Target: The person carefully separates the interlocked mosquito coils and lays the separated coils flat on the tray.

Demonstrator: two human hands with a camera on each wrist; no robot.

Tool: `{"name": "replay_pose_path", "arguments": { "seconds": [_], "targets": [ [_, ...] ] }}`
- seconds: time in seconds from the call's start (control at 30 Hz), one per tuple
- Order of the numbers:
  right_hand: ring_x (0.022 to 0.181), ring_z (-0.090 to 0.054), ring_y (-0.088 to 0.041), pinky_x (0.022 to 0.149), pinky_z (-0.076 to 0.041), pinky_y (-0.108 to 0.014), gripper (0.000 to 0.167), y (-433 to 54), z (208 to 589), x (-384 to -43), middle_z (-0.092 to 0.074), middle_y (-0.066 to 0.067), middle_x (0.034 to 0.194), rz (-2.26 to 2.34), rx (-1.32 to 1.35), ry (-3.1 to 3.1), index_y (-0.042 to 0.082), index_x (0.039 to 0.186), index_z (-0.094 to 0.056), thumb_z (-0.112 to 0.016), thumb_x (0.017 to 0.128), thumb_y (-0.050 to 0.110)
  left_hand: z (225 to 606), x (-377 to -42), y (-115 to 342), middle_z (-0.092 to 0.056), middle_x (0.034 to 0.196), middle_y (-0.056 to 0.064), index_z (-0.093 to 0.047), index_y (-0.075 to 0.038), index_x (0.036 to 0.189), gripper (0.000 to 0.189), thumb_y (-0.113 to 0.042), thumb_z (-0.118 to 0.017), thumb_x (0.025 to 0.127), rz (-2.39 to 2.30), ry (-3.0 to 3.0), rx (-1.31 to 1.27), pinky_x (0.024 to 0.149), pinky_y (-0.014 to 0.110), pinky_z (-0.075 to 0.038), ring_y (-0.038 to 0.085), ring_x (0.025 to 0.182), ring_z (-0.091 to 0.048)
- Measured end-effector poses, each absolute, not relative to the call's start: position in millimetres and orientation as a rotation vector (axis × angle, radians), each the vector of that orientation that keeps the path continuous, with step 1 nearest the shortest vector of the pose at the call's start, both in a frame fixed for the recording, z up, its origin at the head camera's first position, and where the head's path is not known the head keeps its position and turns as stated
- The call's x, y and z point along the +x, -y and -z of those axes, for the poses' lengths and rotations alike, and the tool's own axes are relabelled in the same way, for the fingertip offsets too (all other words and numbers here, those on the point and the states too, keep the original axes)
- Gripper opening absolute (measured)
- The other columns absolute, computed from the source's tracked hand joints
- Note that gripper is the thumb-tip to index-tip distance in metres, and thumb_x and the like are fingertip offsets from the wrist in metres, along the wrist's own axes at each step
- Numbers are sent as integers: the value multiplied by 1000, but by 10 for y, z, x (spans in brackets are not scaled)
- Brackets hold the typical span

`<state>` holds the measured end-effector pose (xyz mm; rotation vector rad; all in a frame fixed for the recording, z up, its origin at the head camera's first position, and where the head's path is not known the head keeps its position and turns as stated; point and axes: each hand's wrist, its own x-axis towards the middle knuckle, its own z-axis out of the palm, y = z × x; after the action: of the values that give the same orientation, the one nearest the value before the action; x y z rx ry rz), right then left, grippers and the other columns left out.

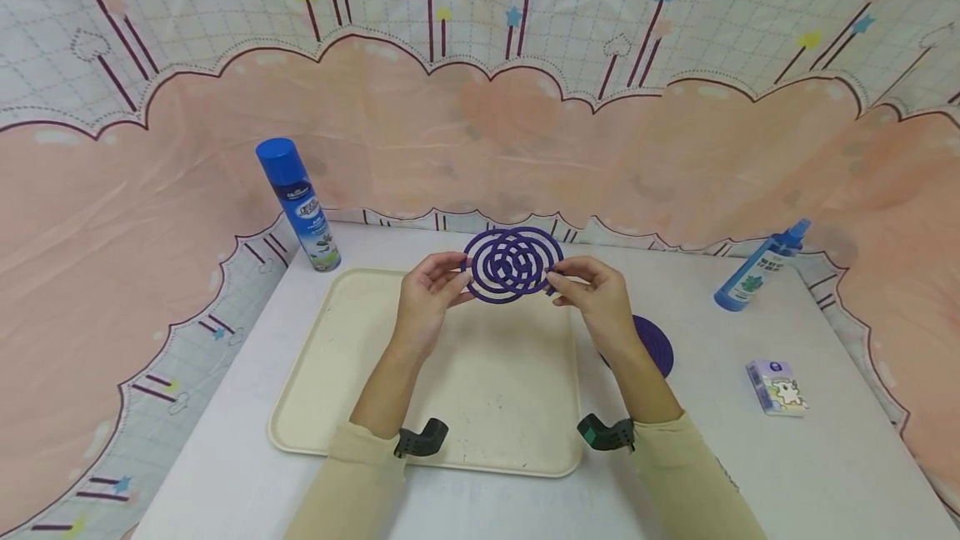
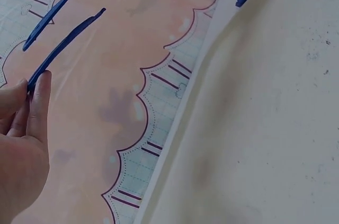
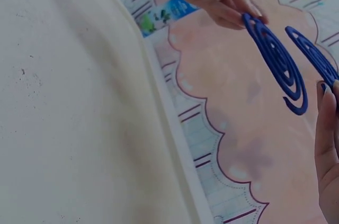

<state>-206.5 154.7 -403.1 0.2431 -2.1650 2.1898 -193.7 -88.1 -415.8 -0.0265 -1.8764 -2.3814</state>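
Two dark blue mosquito coils are held up side by side over the far part of a cream tray (image 1: 480, 452), overlapping in the head view. My left hand (image 1: 423, 302) pinches the left coil (image 1: 497, 300) at its outer edge between thumb and fingers. The right coil (image 1: 527, 230) is pinched at its outer edge by my right hand (image 1: 596, 298). Both wrist views show a gap between the left hand's coil (image 3: 275, 60) and the right hand's coil (image 3: 312, 54). Another coil (image 1: 656, 347) lies on the table, partly hidden behind my right forearm.
A blue spray can (image 1: 303, 211) stands at the tray's far left corner. To the right are a blue spray bottle (image 1: 757, 269) and a small purple-and-white box (image 1: 777, 388). Patterned cloth (image 1: 480, 140) hangs behind the white table (image 1: 705, 440). Dark specks dot the tray.
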Motion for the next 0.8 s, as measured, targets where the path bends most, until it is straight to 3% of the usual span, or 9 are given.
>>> {"name": "replay_pose_path", "arguments": {
  "seconds": [0.17,0.47,0.8],
  "targets": [
    [75,-71,-2,68,-62,-21,28,-1571,4067,-2088,-73,13,92,-2197,190,2143,-14,117,-64,-71,92,-2,4207,-1923,956,-69,107,2,-60,6,127,32,5,-65,95,2359,1885,32,78,27,-64,8,93,-71],
    [76,-71,-2,67,-61,-20,28,-1601,4147,-2141,-74,13,92,-2230,123,2107,-14,118,-63,-69,93,-2,4254,-1899,1192,-69,99,-5,-59,6,127,32,7,-63,95,2322,1889,113,76,24,-63,5,89,-70],
    [75,-71,0,67,-61,-18,30,-1628,4314,-2240,-72,14,89,-2214,34,2166,-14,119,-64,-71,93,-1,4369,-1890,1518,-66,103,-5,-59,5,130,33,3,-63,97,2218,2008,238,77,22,-63,3,90,-69]
  ]
}}
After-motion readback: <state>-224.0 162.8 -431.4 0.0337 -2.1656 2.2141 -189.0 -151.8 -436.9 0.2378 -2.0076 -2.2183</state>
